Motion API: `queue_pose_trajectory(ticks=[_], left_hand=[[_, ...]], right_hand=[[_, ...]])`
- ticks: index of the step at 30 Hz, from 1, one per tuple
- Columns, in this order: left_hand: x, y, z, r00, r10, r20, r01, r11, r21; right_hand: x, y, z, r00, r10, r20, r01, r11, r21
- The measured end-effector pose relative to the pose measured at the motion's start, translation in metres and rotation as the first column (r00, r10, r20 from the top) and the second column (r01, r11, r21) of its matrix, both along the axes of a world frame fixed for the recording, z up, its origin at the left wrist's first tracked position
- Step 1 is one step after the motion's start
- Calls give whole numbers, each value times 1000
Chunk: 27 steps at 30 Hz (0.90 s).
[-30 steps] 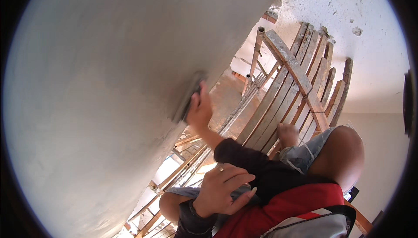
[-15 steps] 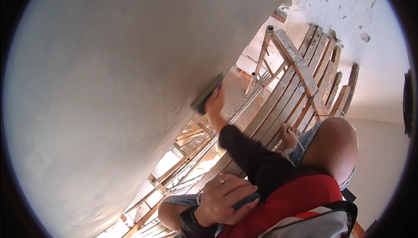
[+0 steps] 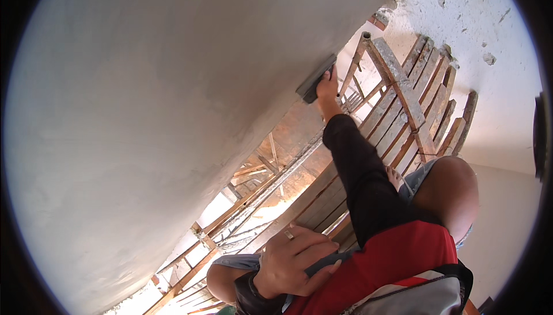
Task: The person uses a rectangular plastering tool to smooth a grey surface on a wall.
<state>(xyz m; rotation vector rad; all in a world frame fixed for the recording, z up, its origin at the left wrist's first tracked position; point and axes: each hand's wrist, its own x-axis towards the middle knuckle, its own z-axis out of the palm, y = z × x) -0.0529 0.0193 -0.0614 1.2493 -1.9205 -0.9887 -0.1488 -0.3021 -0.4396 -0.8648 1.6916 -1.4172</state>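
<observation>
My right hand (image 3: 328, 87), at the end of an outstretched dark sleeve, is closed around a plastering trowel (image 3: 311, 84). Its dark flat blade lies against the lower edge of a smooth grey plastered surface (image 3: 144, 96). My left hand (image 3: 296, 260), with a ring on one finger, is close to my body between my knees. Its fingers are curled toward the thumb. Something blue-grey shows between thumb and fingers; whether it is a held thing or cloth behind, I cannot make out.
Wooden scaffold planks (image 3: 368, 142) run below my arm, with a crosspiece (image 3: 403, 96) tied over them. A hollow pole end (image 3: 367, 36) sticks up near the trowel. A pitted white wall (image 3: 466, 32) stands at the upper right. More timber shows lower down, through gaps.
My right hand has moved up and to the right along the plaster's edge with the trowel, and the arm reaches farther out. My left hand stays nearly in place.
</observation>
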Motion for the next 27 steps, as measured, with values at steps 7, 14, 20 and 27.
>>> queue_pose_trajectory(ticks=[7,14,20,27], left_hand=[[-22,-29,-17,987,-158,-26,158,987,4],[-16,-45,-13,991,-136,-2,136,990,45],[-30,-50,-12,987,-105,-123,106,994,5],[-39,-85,-26,984,-174,-25,175,983,57]], right_hand=[[178,222,35,972,138,191,-139,990,-8],[26,46,-11,991,76,-114,-80,996,-29],[71,60,14,997,-70,-16,70,997,17],[115,146,39,999,-2,52,5,999,-52]])
